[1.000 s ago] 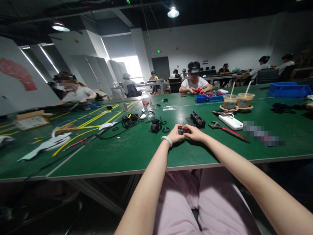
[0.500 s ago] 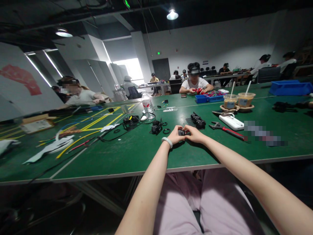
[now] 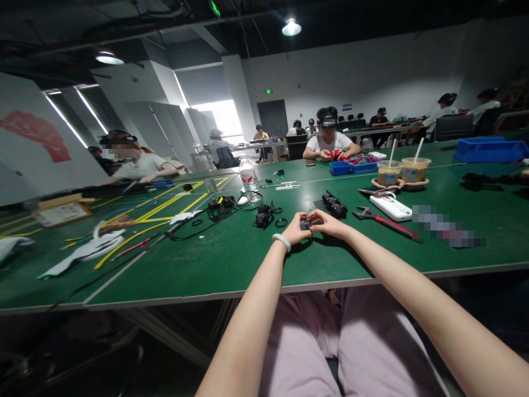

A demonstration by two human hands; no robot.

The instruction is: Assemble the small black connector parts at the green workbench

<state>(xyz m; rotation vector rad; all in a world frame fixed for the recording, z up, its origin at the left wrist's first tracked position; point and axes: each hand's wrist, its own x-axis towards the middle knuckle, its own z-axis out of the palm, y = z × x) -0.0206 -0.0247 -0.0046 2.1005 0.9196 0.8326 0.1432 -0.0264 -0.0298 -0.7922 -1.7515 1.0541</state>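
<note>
Between my hands is a small dark part [image 3: 305, 225], just above or on the green table; its exact kind is too small to make out. My left hand [image 3: 296, 229], with a pale bangle at the wrist, is closed round its left side. From the right, the fingers of my right hand [image 3: 326, 224] pinch it, and they partly cover it. Just beyond the right hand lies a black device with ribbed parts [image 3: 334, 204]. To the left of my hands are another black device [image 3: 263, 215] and a black ring [image 3: 281, 222].
Pliers with red handles [image 3: 390, 225] and a white power bank [image 3: 390, 207] lie to the right. Two drink cups [image 3: 415, 170] stand behind them. A water bottle [image 3: 249, 179], cables [image 3: 132, 242] and a cardboard box [image 3: 61, 210] are left. A co-worker [image 3: 330, 140] sits opposite.
My right fingers have shifted slightly on the dark part, and less of it shows now. Both hands stay in nearly the same place.
</note>
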